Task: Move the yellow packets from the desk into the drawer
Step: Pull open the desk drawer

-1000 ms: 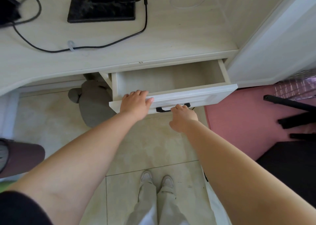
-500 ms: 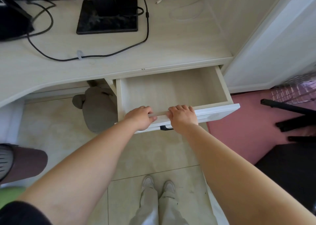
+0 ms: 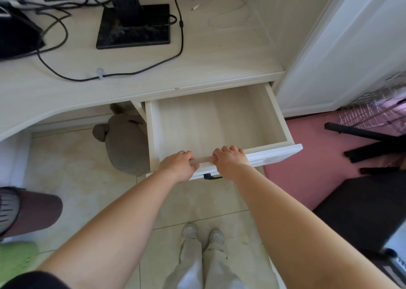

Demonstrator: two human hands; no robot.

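The pale wooden drawer (image 3: 279, 117) under the desk (image 3: 211, 69) stands pulled out, and its inside shows bare wood. My left hand (image 3: 179, 165) grips the top edge of the drawer front left of centre. My right hand (image 3: 230, 159) grips the same edge just to the right, a short gap between the two hands. A dark handle (image 3: 208, 176) peeks out below the front panel. No yellow packets show on the visible part of the desk.
A black monitor base (image 3: 134, 28) with black cables (image 3: 180, 36) and a thin white cable (image 3: 228, 14) lie on the desk. A grey plush toy (image 3: 125, 143) sits on the floor left of the drawer. A pink mat (image 3: 307, 156), black frame (image 3: 373, 143) and white cabinet (image 3: 342, 53) are on the right.
The drawer has slid much further out towards me. My right hand moved from the dark handle up to the front's top edge, beside my left hand.
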